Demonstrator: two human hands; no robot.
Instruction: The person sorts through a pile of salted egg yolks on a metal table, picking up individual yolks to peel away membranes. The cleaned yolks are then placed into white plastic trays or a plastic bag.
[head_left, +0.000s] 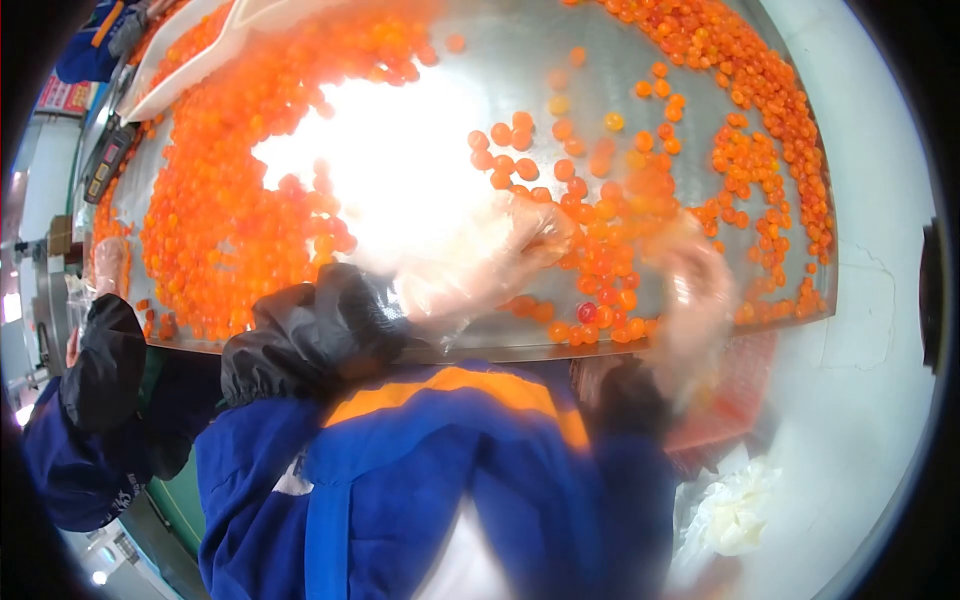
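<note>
Small round orange fruits (600, 262) lie scattered on a metal table (440, 130) in front of me. My left hand (490, 255), in a clear plastic glove, rests over the metal near the front edge; its fingers are curled together beside the fruits, and what they hold, if anything, is hidden. To the right, my right hand (695, 280) is smeared by motion above the fruits near the same edge. One redder fruit (586, 312) lies between the hands, closer to the edge.
A white tray (185, 70) with fruits is at the upper left, near a dark device with a display (108, 160). A co-worker's gloved hand (112, 265) is at the far left. A red crate (725, 400) and crumpled plastic (735, 505) lie below right.
</note>
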